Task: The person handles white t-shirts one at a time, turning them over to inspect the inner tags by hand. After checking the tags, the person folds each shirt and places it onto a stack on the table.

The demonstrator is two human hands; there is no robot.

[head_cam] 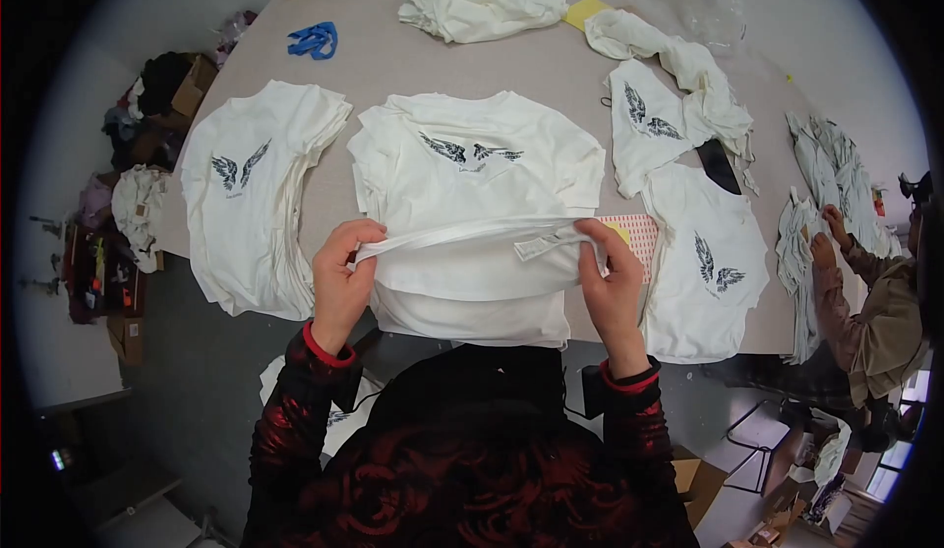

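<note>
Right before me lies a stack of white T-shirts [479, 186]; the top one bears a black wing print on its chest. My left hand [347, 276] pinches the left end of its bottom hem [472, 235]. At the other end of that hem, my right hand [611, 284] grips the cloth between thumb and fingers. Between the hands the hem is stretched and lifted, showing the shirt's inside. A small white care label [543, 245] hangs there, near my right hand. Below it, the lower edge of the stack [472, 319] reaches the table's front edge.
A pile of folded winged shirts [251, 194] lies left, more winged pieces [704, 267] right. Further back are bundled white cloth [483, 3], blue strips [313, 40] and yellow paper [586, 11]. A red-patterned sheet [639, 242] lies beside my right hand. Far right, a person [877, 304] handles garments.
</note>
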